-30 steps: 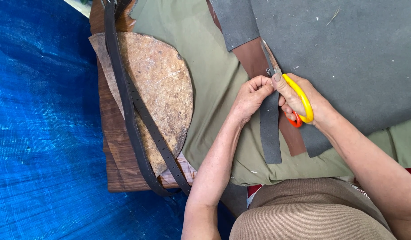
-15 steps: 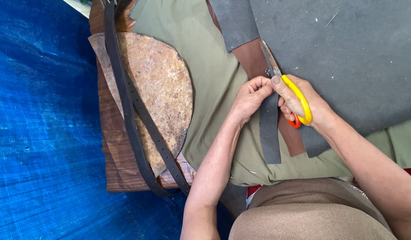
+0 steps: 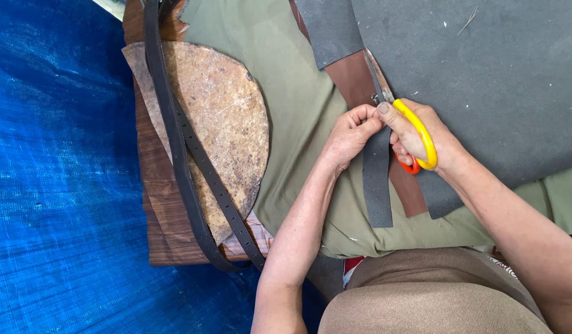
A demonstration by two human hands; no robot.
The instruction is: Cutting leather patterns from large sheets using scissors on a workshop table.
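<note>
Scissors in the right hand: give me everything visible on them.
The scissors have yellow loop handles with an orange-red inner part, plastic by the look, and grey metal blades. The right hand grips the handles, fingers through the loops. The blades point up and away from the person, slightly left, into the dark grey sheet, along the edge of a narrow strip that the left hand pinches. The blades are mostly hidden, so how far they are open cannot be told.

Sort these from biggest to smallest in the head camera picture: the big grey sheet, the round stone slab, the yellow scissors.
1. big grey sheet, largest, though it runs off the picture's edge.
2. round stone slab.
3. yellow scissors, smallest, partly hidden by the right hand.
</note>
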